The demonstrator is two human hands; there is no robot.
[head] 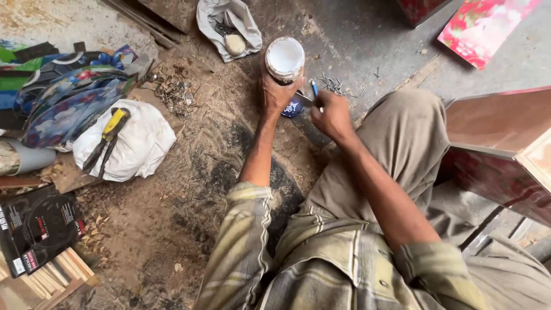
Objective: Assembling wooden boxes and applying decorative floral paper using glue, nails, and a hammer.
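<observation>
My left hand (276, 92) is wrapped around a round tin with a white lid (284, 58), which stands on the dusty floor. Right beside it, my right hand (331, 116) holds a thin blue-handled tool (314, 90) whose tip points toward the tin's base. A small dark blue round lid (294, 107) lies on the floor between the two hands, partly hidden by them. Both forearms reach forward from striped sleeves, with my right knee just to the right.
Loose nails (335, 86) lie past my right hand, and more scrap metal (175, 92) to the left. A white bag (135, 146) carries yellow-handled pliers (110, 135). A grey bag (228, 23) sits at the top. Brown board panels (498, 129) stand at right. Patterned cloth (72, 97) lies at left.
</observation>
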